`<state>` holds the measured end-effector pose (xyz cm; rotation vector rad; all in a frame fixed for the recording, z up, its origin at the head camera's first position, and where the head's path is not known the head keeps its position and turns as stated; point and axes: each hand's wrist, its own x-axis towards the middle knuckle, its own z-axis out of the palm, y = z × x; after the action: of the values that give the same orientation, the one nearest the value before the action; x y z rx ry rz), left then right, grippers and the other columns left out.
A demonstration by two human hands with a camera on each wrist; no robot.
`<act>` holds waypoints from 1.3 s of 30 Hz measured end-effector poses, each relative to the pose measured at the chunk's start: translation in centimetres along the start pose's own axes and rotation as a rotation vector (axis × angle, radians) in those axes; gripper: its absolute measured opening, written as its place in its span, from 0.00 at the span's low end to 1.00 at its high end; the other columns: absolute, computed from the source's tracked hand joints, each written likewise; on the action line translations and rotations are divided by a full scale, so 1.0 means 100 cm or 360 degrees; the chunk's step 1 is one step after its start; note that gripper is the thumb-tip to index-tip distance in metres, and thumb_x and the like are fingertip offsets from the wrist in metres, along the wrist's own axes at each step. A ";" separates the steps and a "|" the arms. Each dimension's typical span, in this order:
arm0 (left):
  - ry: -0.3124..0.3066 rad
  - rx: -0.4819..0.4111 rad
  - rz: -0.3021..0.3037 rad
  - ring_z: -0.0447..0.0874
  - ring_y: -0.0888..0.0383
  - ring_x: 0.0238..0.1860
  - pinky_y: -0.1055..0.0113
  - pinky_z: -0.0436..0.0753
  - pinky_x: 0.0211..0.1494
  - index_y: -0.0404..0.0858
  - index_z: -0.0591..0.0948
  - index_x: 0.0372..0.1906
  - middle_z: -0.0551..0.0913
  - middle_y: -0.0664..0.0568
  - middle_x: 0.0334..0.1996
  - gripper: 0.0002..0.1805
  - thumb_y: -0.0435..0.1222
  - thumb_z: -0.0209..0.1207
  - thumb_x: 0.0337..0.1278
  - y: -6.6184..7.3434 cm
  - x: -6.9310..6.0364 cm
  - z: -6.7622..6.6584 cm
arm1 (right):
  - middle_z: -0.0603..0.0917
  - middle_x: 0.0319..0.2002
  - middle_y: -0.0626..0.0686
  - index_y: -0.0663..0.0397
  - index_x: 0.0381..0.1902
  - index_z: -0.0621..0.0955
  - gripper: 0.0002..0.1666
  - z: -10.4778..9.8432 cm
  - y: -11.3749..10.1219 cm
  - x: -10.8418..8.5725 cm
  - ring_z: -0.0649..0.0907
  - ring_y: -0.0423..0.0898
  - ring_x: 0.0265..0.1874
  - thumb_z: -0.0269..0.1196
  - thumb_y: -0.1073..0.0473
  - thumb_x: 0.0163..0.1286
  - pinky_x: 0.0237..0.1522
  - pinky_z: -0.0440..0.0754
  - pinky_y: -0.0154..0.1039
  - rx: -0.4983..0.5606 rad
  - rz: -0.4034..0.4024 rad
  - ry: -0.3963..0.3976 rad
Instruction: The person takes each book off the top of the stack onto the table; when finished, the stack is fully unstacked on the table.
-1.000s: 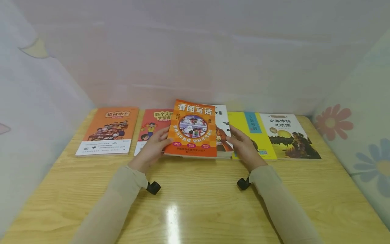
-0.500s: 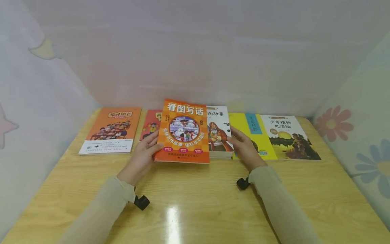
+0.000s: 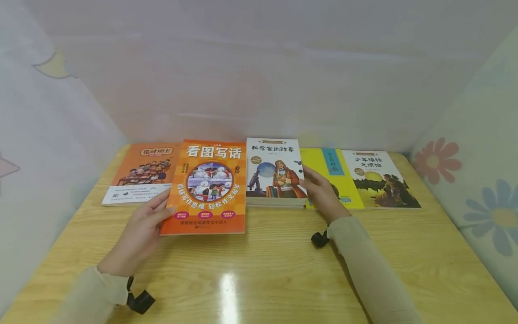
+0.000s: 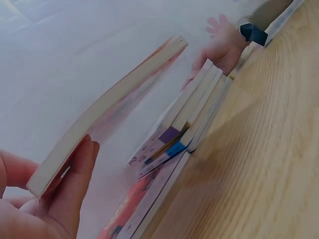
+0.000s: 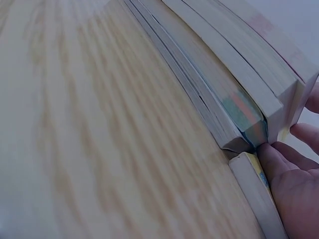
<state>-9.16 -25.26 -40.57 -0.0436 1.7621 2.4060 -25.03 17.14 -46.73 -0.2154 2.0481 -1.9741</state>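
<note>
Left fingers (image 3: 162, 216) pinch flat orange paperback (image 3: 208, 186) | right fingers (image 3: 315, 177) touch white illustrated paperback (image 3: 265, 177), grip unclear | I judge: unstacking; next needs steady lowering

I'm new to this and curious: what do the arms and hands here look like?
They are a person's, in long, plain beige sleeves reaching the wrists. The left hand and right hand are bare, without gloves. A black device sticks out at each cuff; no cables show.
</note>
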 end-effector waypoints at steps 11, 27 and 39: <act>0.0138 0.0015 -0.0008 0.82 0.68 0.56 0.68 0.85 0.52 0.37 0.42 0.82 0.75 0.71 0.65 0.38 0.28 0.47 0.78 -0.008 -0.063 -0.054 | 0.58 0.79 0.48 0.39 0.80 0.61 0.39 -0.006 0.001 0.003 0.56 0.48 0.79 0.62 0.48 0.76 0.78 0.54 0.49 0.0061 -0.0030 -0.0010; 0.0389 0.0378 -0.0484 0.80 0.77 0.48 0.71 0.85 0.50 0.42 0.38 0.82 0.71 0.75 0.66 0.39 0.36 0.47 0.81 -0.025 -0.147 -0.125 | 0.58 0.79 0.46 0.37 0.80 0.60 0.39 -0.002 -0.002 0.000 0.58 0.46 0.78 0.61 0.48 0.77 0.76 0.58 0.47 0.0058 0.0007 -0.0021; 0.0463 0.0398 -0.0611 0.77 0.82 0.44 0.75 0.84 0.47 0.39 0.29 0.79 0.27 0.52 0.79 0.42 0.39 0.45 0.82 -0.022 -0.161 -0.156 | 0.52 0.81 0.52 0.43 0.82 0.54 0.41 -0.002 -0.002 -0.001 0.51 0.50 0.80 0.59 0.53 0.79 0.78 0.53 0.49 0.0085 -0.0016 -0.0074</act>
<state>5.92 -41.19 -45.57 -0.6662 1.9441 1.9718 -24.99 17.37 -46.49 -0.2581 1.9668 -2.0076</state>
